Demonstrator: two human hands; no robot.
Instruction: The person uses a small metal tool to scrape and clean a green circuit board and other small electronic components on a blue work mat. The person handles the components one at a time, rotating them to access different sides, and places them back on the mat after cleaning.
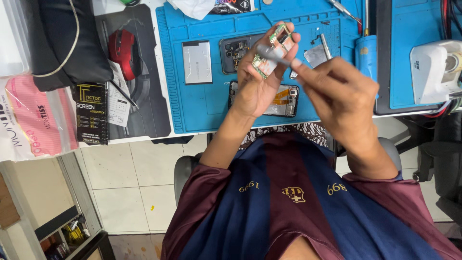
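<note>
Closest to me, right hand (pixel 339 98) fingers pinch a slim grey tool (pixel 275 56), its tip on the green circuit board (pixel 272 50). Left hand (pixel 260 82) fingers clamp that board's edges; I judge light, steady tip pressure works best.

Bright, even overhead light; soft shadows on mat (pixel 207 110); right hand (pixel 337 96) motion-blurred; slight bending at edges.

Small circuit board (pixel 270 50): green with shiny metal bits, long thin shape, tilted up. Held in air above blue mat, far middle of bench, pinched in left hand (pixel 257 84). Thin grey tool (pixel 275 56): stick shape, blurred, lying across board, tip touching it. Held by right hand (pixel 339 98), just right of board.
</note>
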